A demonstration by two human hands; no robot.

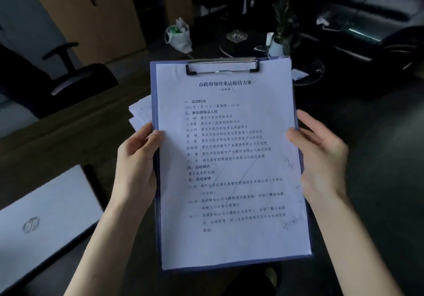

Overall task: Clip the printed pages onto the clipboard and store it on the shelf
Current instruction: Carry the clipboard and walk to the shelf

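The left hand (135, 165) and right hand (321, 160) grip the side edges of a blue clipboard (155, 112), held up in the air. Printed pages (229, 162) sit under its metal clip (222, 66), headed in Chinese "市政府领导来访接待方案". A closed HP-logo laptop (43, 222) lies on the desk's (57, 139) near edge.

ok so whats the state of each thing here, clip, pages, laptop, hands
metal clip: closed down on the top edge of the pages
printed pages: clipped on, slightly skewed on the board
clipboard: held up in the air, not on a shelf
laptop: lid closed
left hand: gripping the left edge
right hand: holding the right edge, thumb on the page
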